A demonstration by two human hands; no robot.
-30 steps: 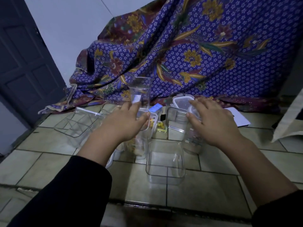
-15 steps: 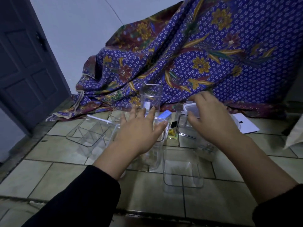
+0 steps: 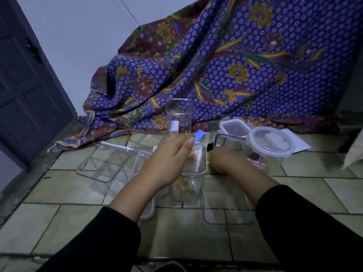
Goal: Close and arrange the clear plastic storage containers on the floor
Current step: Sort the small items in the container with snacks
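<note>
Several clear plastic containers stand on the tiled floor. My left hand [image 3: 170,160] hovers over the near rim of a tall open container [image 3: 196,173] with colourful bits inside; nothing shows in its fingers. My right hand [image 3: 225,161] is just right of that container, fingers curled downward and hidden. A round container with its round lid [image 3: 271,144] on top stands at the right. A clip lid [image 3: 233,128] rests on a square container [image 3: 225,141] behind my right hand. A tall empty container [image 3: 179,116] stands at the back. An open square container [image 3: 227,213] sits nearest me.
A divided clear tray [image 3: 106,163] lies at the left, a low container [image 3: 146,211] partly under my left arm. A patterned purple cloth [image 3: 225,65] drapes behind. A white flat pad [image 3: 296,142] lies at the right. A dark door [image 3: 23,85] is at the left.
My right hand left the round lid, which now sits on the round container, and dropped left and down beside the tall container. My left hand moved forward over that container's rim.
</note>
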